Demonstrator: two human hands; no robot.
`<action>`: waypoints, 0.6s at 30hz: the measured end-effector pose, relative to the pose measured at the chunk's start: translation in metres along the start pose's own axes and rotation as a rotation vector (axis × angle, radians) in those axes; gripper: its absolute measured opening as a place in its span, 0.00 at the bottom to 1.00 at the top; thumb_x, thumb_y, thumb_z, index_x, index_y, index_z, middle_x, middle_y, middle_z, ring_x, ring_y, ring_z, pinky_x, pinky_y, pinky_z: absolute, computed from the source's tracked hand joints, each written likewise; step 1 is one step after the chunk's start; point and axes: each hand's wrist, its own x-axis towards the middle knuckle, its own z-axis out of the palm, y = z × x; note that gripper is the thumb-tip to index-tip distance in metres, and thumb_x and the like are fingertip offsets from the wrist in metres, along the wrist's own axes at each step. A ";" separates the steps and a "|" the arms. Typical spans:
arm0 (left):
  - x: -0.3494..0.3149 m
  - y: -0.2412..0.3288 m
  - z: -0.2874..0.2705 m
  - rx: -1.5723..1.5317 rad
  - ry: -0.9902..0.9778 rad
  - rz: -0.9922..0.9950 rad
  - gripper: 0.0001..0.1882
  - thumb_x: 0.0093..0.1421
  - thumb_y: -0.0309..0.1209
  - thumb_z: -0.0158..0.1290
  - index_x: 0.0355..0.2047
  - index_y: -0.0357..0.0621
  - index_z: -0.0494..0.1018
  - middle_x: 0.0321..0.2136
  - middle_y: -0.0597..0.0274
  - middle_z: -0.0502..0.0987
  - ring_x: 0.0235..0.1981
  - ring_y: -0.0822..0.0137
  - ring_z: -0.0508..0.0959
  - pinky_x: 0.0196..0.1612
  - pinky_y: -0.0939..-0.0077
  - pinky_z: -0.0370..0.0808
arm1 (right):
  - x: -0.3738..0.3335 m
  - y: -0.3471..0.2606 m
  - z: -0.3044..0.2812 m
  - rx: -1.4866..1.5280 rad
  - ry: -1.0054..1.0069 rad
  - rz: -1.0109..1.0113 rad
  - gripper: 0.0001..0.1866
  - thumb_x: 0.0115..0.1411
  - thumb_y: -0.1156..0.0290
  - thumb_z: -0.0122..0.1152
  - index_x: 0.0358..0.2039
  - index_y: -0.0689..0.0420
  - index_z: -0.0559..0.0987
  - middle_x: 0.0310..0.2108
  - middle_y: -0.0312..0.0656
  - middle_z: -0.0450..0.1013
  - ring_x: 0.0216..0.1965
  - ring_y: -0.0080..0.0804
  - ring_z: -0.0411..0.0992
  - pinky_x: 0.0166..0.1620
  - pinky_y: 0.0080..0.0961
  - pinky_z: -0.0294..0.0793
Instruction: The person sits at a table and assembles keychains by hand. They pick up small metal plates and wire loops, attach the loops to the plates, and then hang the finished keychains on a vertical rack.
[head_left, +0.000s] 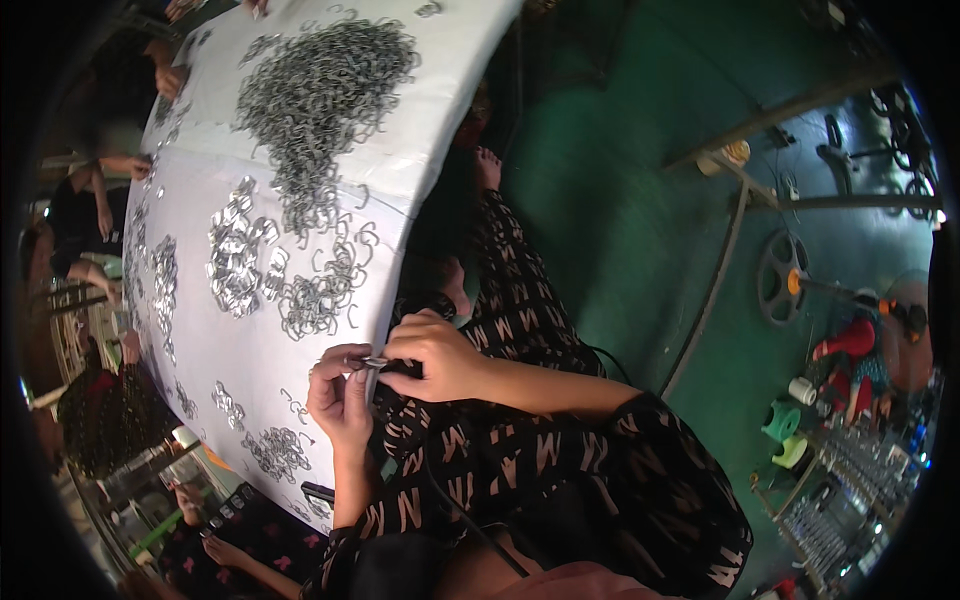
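Observation:
At the near edge of the white-covered table (pixel 300 375), my two hands meet over a small shiny metal piece (pixel 376 362). My left hand (pixel 340 398) pinches it between thumb and fingers. From the right, my right hand (pixel 436 352) closes on the same piece, its fingers curled and partly hiding it. Beyond them lies a loose cluster of curved wire hooks (pixel 312 303). Next to that cluster is a heap of shiny bent metal pieces (pixel 236 262). Closer to my left wrist, more small metal hooks (pixel 276 453) are scattered.
A large pile of grey metal hooks (pixel 325 85) covers the table's far part. Several people sit around it, with a hand (pixel 170 80) at the far left edge. On the right, a metal frame (pixel 715 270) stands on the green floor (pixel 620 220), near a spoked wheel (pixel 782 277).

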 end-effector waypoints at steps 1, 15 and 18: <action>-0.001 0.001 0.002 -0.025 0.010 -0.009 0.03 0.61 0.18 0.50 0.34 0.37 0.67 0.38 0.48 0.75 0.40 0.66 0.74 0.47 0.73 0.71 | 0.001 0.001 -0.005 0.031 0.002 -0.015 0.07 0.45 0.70 0.66 0.25 0.58 0.79 0.25 0.39 0.73 0.32 0.40 0.71 0.39 0.35 0.65; -0.007 -0.013 -0.029 0.113 0.008 0.249 0.08 0.55 0.18 0.57 0.33 0.39 0.70 0.35 0.52 0.78 0.37 0.58 0.78 0.41 0.69 0.73 | 0.136 0.030 0.035 -0.588 -0.190 -0.222 0.12 0.52 0.72 0.64 0.39 0.57 0.82 0.32 0.39 0.73 0.38 0.40 0.67 0.45 0.35 0.65; -0.008 -0.014 -0.039 0.095 0.066 0.255 0.08 0.53 0.18 0.58 0.31 0.39 0.71 0.34 0.54 0.78 0.36 0.58 0.77 0.40 0.69 0.73 | 0.166 0.046 0.070 -0.780 -0.293 -0.273 0.16 0.52 0.68 0.66 0.42 0.55 0.81 0.33 0.39 0.70 0.40 0.38 0.66 0.46 0.35 0.63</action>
